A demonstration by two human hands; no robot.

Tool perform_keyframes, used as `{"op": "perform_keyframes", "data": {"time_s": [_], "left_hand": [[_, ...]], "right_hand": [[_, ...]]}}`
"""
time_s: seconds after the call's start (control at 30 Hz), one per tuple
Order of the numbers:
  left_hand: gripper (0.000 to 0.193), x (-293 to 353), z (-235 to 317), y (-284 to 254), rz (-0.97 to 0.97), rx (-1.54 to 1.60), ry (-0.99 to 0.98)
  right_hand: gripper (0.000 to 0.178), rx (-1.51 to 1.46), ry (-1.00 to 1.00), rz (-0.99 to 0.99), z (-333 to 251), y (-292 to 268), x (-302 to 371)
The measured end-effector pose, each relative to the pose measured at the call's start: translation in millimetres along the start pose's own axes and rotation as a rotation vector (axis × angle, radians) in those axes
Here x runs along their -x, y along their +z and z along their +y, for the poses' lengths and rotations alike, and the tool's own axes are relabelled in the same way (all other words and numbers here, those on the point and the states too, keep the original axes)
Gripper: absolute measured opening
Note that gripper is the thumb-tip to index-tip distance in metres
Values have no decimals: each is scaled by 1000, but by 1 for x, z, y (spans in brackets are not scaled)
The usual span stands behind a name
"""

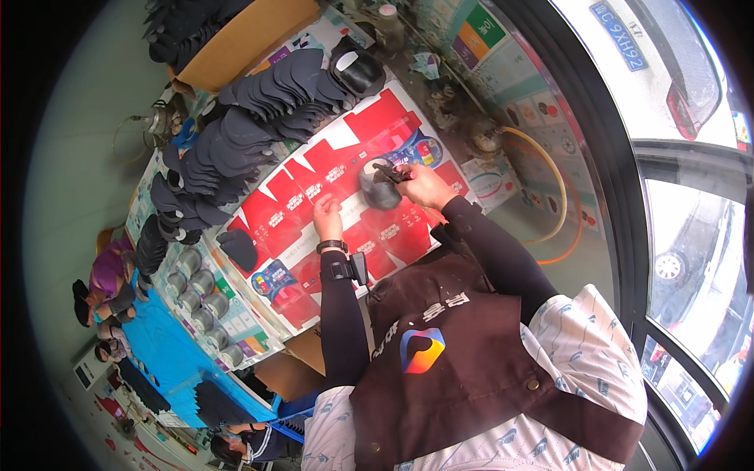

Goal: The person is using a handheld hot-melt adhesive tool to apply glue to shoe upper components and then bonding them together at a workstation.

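My right hand (424, 186) is closed round a dark spray gun (390, 172), whose finer details are too small to make out. Directly by the gun is a dark grey rounded piece (380, 193) with a pale patch on top. To the left, my left hand (327, 215) hovers over a red and white printed sheet (292, 241); its fingers are loosely bent and apart, and nothing shows in them. A single dark pad (237, 250) lies near the sheet's left edge.
Rows of overlapping dark pads (275, 82) line the far side, near a cardboard box (243, 43). Several metal cups (188, 301) stand at left. Yellow hose (562, 188) loops on the right beside the window frame (597, 133). People sit by a blue table (169, 337).
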State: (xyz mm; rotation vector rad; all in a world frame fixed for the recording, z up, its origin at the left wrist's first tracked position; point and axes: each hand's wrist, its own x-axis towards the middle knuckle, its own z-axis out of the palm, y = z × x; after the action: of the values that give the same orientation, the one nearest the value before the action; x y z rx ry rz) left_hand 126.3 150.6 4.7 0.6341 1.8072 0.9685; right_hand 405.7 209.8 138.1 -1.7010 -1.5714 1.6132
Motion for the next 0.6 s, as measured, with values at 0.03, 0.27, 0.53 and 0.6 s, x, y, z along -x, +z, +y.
{"op": "perform_keyframes", "data": {"time_s": [0.03,0.27,0.53,0.6], "left_hand": [[27,1,2,1,-4,6,-5],[27,2,5,1,-13,-16,2],[30,-1,-2,6,-37,-35,-11],[30,-1,-1,11,-39,-39,-7]], "right_hand": [[36,9,-13,-30,-1,1,0],[31,115,6,-192,-8,-13,7],[34,217,-26,-153,-5,-10,13],[32,231,-33,-151,-11,-13,12]]}}
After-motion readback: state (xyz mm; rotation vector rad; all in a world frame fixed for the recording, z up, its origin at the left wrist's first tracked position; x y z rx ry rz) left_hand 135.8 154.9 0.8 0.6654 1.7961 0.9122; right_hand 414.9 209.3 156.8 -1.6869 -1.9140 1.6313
